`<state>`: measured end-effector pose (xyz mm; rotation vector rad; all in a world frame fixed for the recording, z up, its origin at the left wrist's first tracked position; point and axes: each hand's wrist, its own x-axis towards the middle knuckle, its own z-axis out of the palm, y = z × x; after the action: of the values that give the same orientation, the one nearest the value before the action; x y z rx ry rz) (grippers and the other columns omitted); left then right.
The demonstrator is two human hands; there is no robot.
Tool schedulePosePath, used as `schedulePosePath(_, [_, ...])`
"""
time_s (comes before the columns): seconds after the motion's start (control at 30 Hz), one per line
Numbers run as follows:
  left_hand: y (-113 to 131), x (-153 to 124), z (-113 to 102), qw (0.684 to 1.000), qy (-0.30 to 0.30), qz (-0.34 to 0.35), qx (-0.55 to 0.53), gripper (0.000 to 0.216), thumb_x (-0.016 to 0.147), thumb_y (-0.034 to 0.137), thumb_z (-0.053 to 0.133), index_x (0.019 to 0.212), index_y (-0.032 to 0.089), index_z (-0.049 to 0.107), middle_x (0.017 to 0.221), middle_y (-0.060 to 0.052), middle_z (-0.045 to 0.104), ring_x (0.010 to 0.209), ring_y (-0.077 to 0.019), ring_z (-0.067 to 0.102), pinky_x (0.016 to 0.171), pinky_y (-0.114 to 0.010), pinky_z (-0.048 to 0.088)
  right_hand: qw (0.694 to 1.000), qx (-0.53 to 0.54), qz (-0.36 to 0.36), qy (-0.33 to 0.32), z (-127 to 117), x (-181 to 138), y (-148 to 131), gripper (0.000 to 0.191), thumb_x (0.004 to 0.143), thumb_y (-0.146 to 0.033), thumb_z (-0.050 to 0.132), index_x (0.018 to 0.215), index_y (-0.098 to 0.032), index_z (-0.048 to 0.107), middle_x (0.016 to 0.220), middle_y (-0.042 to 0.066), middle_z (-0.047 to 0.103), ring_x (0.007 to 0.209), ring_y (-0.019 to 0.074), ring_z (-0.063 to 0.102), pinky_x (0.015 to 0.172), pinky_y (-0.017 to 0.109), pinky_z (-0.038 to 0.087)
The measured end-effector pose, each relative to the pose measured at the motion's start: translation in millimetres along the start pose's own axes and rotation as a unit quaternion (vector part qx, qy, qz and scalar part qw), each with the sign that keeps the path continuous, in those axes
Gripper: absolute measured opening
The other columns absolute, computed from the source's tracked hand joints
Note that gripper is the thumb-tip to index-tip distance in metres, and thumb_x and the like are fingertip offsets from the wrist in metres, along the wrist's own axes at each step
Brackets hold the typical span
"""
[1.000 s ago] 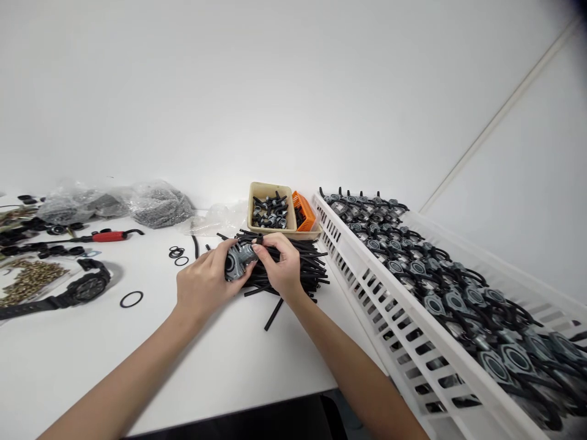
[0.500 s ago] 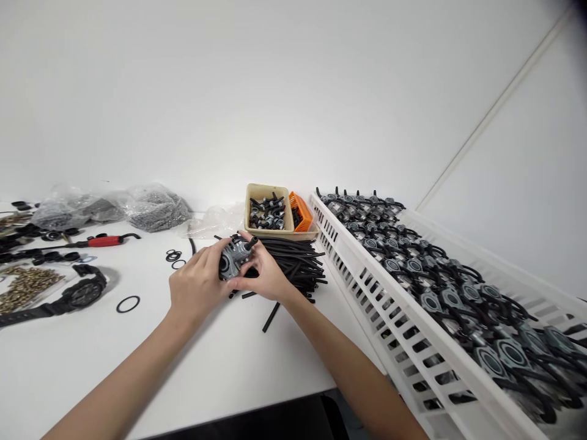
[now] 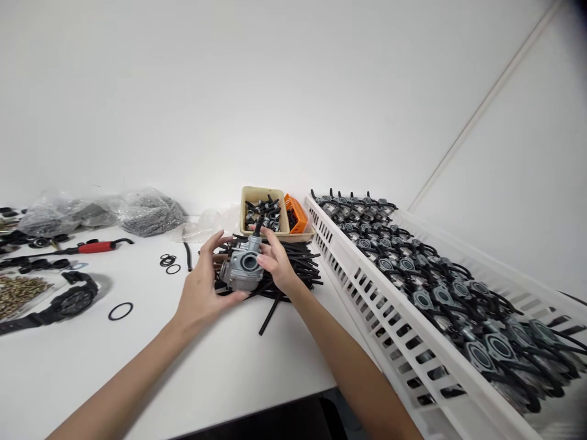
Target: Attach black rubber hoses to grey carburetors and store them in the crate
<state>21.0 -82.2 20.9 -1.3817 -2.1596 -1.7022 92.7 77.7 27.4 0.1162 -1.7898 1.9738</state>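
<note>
I hold a small grey metal carburetor (image 3: 243, 266) between both hands just above the white table (image 3: 137, 360). My left hand (image 3: 202, 287) cups its left and bottom side with fingers curled round it. My right hand (image 3: 275, 260) grips its right side, fingers near a short black hose stub at the top. Right behind it lies a pile of black rubber hoses (image 3: 293, 266).
A long white slotted crate (image 3: 389, 305) full of grey carburetors with hoses runs along the right. A beige tray (image 3: 262, 211) of bolts and an orange basket (image 3: 296, 215) stand behind. At left lie a black wristwatch (image 3: 68, 302), O-rings (image 3: 120, 311), a red-handled tool (image 3: 94, 247), brass parts, and plastic bags (image 3: 147, 211).
The carburetor has turned in my hands, so its round bore now faces me. It sits a little higher, and my left fingers have spread further round it.
</note>
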Motion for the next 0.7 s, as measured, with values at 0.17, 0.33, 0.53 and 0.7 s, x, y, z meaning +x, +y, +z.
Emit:
schedulePosePath(0.17, [3.2,0.6,13.5,0.909,0.002,-0.168,-0.38,0.095,0.067,0.082,0.052,0.143,0.029,0.033,0.148,-0.012,0.041,0.117,-0.0306,0.056,0.084,-0.039,0.052,0.997,0.025,0.005,-0.079,4.2,-4.7,-7.1,0.084,0.063,-0.063,0.068,0.132,-0.023,0.041,0.097,0.005,0.065,0.081,0.0202,0.064,0.068,0.03,0.049])
schedulePosePath(0.33, [13.4,-4.9,24.6,0.789,-0.008,-0.319,-0.525,0.098,0.056,0.077,0.068,0.135,0.024,0.044,0.109,-0.008,0.07,0.1,-0.0306,0.066,0.074,-0.038,0.057,0.986,-0.086,-0.048,-0.132,11.1,-10.7,0.0,0.071,0.075,-0.057,0.061,0.134,-0.023,0.041,0.109,0.007,0.057,0.089,0.0197,0.059,0.078,0.031,0.048])
schedulePosePath(0.53, [10.4,-8.3,23.5,0.704,-0.032,-0.413,-0.577,0.067,0.076,0.066,0.061,0.121,0.018,0.054,0.086,-0.009,0.073,0.079,-0.0278,0.071,0.06,-0.037,0.058,0.935,-0.31,-0.117,-0.129,5.4,-11.4,-12.3,0.065,0.088,-0.057,0.045,0.143,-0.023,0.035,0.118,0.009,0.056,0.098,0.0226,0.057,0.093,0.038,0.041])
schedulePosePath(0.7, [19.2,-5.0,19.9,0.746,-0.043,-0.354,-0.563,0.055,0.084,0.058,0.054,0.128,0.024,0.049,0.083,-0.007,0.073,0.064,-0.0249,0.071,0.046,-0.032,0.055,0.919,-0.366,-0.136,-0.049,-11.4,-8.1,-15.7,0.064,0.091,-0.06,0.037,0.143,-0.022,0.038,0.125,0.01,0.058,0.097,0.0212,0.055,0.093,0.037,0.041])
